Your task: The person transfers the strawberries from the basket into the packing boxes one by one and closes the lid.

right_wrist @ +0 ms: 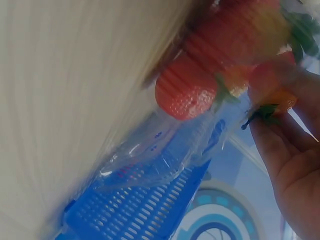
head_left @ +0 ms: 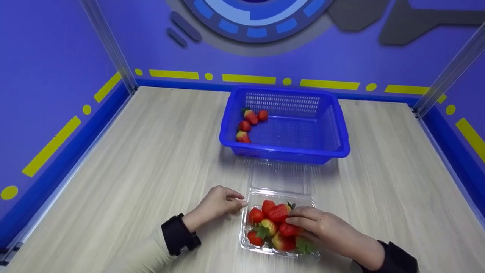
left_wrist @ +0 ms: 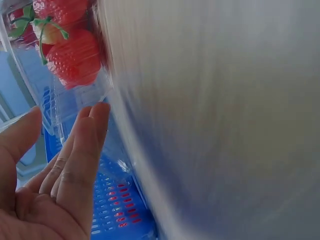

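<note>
A clear plastic clamshell box (head_left: 242, 227) stands on the table with its lid folded back toward the basket. Several red strawberries (head_left: 278, 213) with green leaves lie in it, some pale yellow near the stem. My right hand (head_left: 327, 231) is over the box's right side, pinching a strawberry (right_wrist: 272, 82) between thumb and fingers; its leafy stem shows in the right wrist view. Beside the box's left wall is my left hand (head_left: 216, 204), fingers relaxed and holding nothing. Whether its fingertips touch the wall I cannot tell.
Behind the box sits a blue plastic basket (head_left: 280, 149) with slotted walls. Several strawberries (head_left: 250, 117) lie along its left inner side. The pale wooden table (head_left: 151, 151) is bordered by blue-purple panels (head_left: 242, 60) with yellow marks at the back and sides.
</note>
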A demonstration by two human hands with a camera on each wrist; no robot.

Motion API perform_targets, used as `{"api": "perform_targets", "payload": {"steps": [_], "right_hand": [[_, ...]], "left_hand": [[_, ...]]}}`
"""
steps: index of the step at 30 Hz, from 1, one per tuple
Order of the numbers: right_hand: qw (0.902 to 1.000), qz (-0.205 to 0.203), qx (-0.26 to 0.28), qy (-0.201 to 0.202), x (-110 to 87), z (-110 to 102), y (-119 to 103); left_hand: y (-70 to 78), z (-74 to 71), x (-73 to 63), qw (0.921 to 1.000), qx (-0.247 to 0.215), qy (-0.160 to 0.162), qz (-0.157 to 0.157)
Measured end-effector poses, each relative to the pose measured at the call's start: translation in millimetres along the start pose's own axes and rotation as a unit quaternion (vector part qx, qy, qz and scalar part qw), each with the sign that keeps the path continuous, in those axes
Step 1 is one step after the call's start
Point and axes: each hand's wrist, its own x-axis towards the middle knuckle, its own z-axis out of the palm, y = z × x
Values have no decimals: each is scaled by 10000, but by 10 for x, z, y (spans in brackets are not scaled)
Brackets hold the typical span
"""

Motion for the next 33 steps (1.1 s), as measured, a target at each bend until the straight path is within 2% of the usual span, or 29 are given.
{"api": "perform_targets", "payload": {"steps": [4,9,15,20,26,29,33], "right_hand": [[9997,87,-156,-193,13,36,-40],[9982,230,-344,-431,37,42,-80],[9968,243,-475,-592,91,25,-90],[9957,291,-472,-742,97,-8,-108],[9934,411,-413,-987,85,-48,-128],[9930,444,-374,-1033,88,-62,-134],[9944,347,-454,-892,86,-59,-136]], "left_hand": [[11,39,2,9999,-81,-17,-114],[42,72,0,9999,15,-78,-81],[122,63,7,9991,-292,-198,-216],[157,75,-5,9978,-476,-132,-440],[143,96,-9,9972,-563,-52,-493],[153,93,-11,9969,-563,-17,-541],[157,95,-8,9965,-562,9,-621]]}}
